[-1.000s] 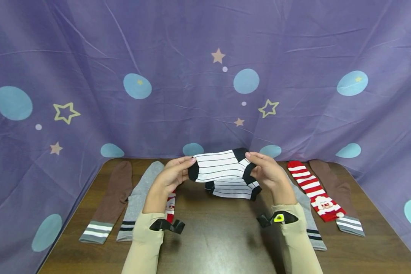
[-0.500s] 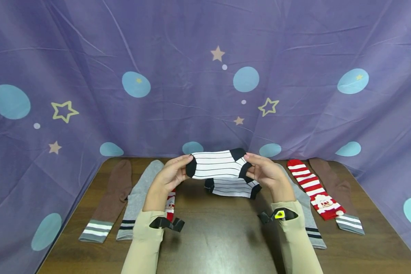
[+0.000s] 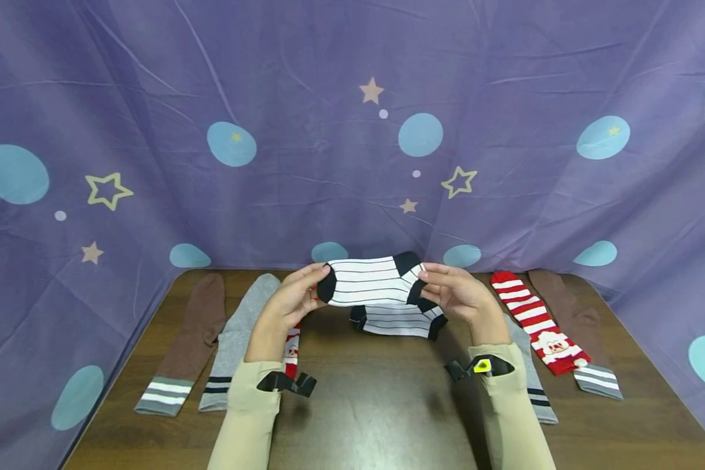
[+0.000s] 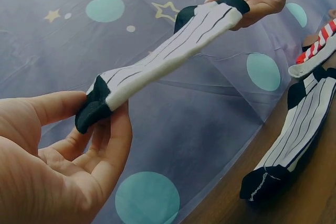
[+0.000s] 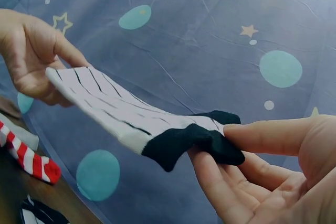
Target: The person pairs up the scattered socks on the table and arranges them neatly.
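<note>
A white ankle sock with thin black stripes (image 3: 367,281) is stretched level in the air between both hands. My left hand (image 3: 294,294) pinches its black toe between thumb and fingers; the left wrist view shows that black toe (image 4: 94,109) up close. At the other end my right hand (image 3: 458,290) pinches the black cuff (image 5: 210,142), thumb on top and fingers beneath. Below and behind the held sock, a second striped ankle sock (image 3: 396,321) with black toe and cuff lies flat on the table, partly covered in the head view.
Brown socks lie at the left (image 3: 196,339) and at the right (image 3: 576,320). Beside them are grey socks (image 3: 241,333) and red-and-white striped socks (image 3: 523,303), some partly behind the forearms. A purple patterned cloth (image 3: 352,130) hangs behind the wooden table (image 3: 364,405).
Both hands keep hold of the sock, which has shifted slightly left and up in the head view. The right fingers sit a little differently on the cuff. The socks on the table stay put.
</note>
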Tool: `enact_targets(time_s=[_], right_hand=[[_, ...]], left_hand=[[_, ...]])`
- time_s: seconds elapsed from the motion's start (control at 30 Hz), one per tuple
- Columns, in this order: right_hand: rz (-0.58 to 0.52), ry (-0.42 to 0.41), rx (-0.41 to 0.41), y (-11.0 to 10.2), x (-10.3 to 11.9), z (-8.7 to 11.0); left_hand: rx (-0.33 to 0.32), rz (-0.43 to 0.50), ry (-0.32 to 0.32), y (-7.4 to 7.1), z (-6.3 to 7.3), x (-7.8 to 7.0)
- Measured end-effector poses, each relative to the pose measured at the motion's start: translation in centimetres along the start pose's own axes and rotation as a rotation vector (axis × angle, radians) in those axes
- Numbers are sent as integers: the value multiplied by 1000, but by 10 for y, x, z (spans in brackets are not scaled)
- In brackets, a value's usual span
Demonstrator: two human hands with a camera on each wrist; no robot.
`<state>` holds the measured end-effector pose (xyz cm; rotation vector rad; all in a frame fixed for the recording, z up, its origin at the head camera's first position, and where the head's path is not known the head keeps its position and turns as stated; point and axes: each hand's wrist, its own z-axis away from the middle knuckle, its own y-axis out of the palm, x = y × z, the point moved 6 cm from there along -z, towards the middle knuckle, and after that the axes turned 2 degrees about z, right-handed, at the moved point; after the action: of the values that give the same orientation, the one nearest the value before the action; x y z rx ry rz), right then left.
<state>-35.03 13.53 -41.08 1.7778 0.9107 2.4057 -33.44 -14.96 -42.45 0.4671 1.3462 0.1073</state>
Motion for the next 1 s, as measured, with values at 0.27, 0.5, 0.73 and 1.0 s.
enact_targets(time_s=[0.27, 0.5, 0.73, 1.0], right_hand=[[186, -51, 15, -5, 9, 7], [239, -59, 17, -10, 14, 12], [220, -73, 47, -18, 19, 15], [210, -96, 19, -29, 23, 18]], left_hand=[[19, -43, -4, 0, -1, 1], [17, -24, 3, 2, -3, 2], [43, 15, 20, 9, -6, 2], [64, 38, 10, 20, -10, 5]])
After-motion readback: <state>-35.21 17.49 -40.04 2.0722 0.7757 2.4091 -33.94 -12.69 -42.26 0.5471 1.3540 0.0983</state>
